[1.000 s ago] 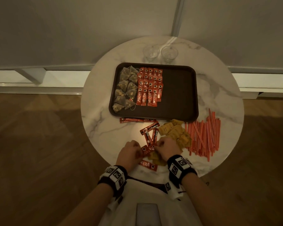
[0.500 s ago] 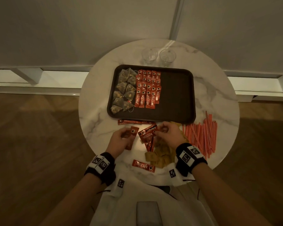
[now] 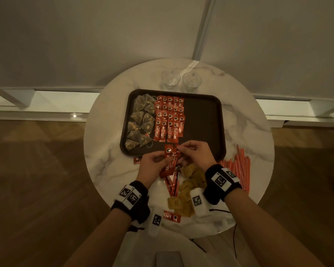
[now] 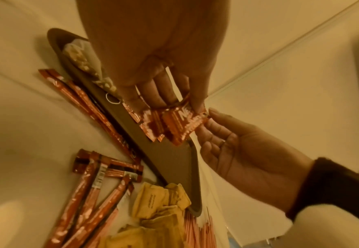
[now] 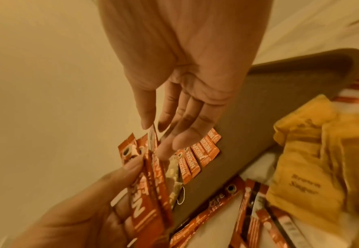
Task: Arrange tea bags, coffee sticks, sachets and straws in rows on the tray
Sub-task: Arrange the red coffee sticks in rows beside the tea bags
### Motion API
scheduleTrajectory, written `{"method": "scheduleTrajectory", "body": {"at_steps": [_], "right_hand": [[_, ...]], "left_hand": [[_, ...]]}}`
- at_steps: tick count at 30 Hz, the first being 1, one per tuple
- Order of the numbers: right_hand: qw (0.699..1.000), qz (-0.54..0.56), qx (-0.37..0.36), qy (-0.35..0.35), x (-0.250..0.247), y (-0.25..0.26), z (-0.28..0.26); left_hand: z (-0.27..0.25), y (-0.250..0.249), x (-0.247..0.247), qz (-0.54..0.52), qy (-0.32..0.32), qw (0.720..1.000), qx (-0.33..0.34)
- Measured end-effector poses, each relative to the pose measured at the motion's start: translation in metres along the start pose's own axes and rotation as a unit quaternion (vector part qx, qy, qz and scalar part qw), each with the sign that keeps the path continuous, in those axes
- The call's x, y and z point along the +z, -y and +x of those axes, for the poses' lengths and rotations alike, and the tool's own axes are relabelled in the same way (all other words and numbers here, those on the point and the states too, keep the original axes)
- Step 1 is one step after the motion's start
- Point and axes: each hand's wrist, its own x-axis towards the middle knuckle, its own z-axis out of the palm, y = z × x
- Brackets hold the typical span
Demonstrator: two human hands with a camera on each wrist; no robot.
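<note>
A dark brown tray (image 3: 202,122) lies on the round marble table (image 3: 104,151). Tea bags (image 3: 141,122) fill its left column, and rows of red coffee sticks (image 3: 169,120) lie beside them. Over the tray's near edge my left hand (image 3: 165,160) grips a small bunch of coffee sticks (image 3: 171,162) (image 4: 169,124) (image 5: 148,198). My right hand (image 3: 178,148) (image 5: 154,129) pinches the top end of one stick in that bunch. Loose coffee sticks (image 3: 173,185), yellow sugar sachets (image 3: 189,189) and red straws (image 3: 237,170) lie on the table in front of the tray.
Two empty glasses (image 3: 171,79) (image 3: 191,80) stand behind the tray. The tray's right half is bare. One coffee stick (image 3: 172,217) lies at the table's near edge, and more (image 3: 137,160) lie along the tray's front rim. A wall runs behind the table.
Both hands have left the loose pile at the table's front and moved up to the tray's near edge. The left hand now holds a bunch of coffee sticks.
</note>
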Motion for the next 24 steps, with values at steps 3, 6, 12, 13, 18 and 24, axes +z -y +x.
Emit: {"method": "scheduleTrajectory", "body": {"at_steps": [3,6,12,13,18,24], "right_hand": [[0.999,0.028,0.038,-0.013,0.001,-0.011,0.005],[0.998,0.0,0.06,-0.006,0.004,-0.024,0.008],[0.997,-0.026,0.069,-0.033,0.0,-0.028,0.031],[0.996,-0.039,0.071,-0.038,-0.004,-0.026,0.037],[0.988,-0.094,0.092,-0.08,-0.038,-0.017,0.079],[0.978,-0.156,0.128,-0.058,-0.046,-0.022,0.119]], "left_hand": [[0.011,0.001,0.003,-0.036,-0.027,0.999,-0.016],[0.021,0.002,0.004,-0.034,-0.033,0.998,-0.033],[0.045,0.007,0.003,-0.014,-0.029,0.997,-0.073],[0.049,0.007,0.003,-0.013,-0.029,0.996,-0.082],[0.068,0.009,-0.005,0.005,-0.013,0.988,-0.152],[0.08,0.012,-0.014,0.017,-0.035,0.984,-0.172]]}}
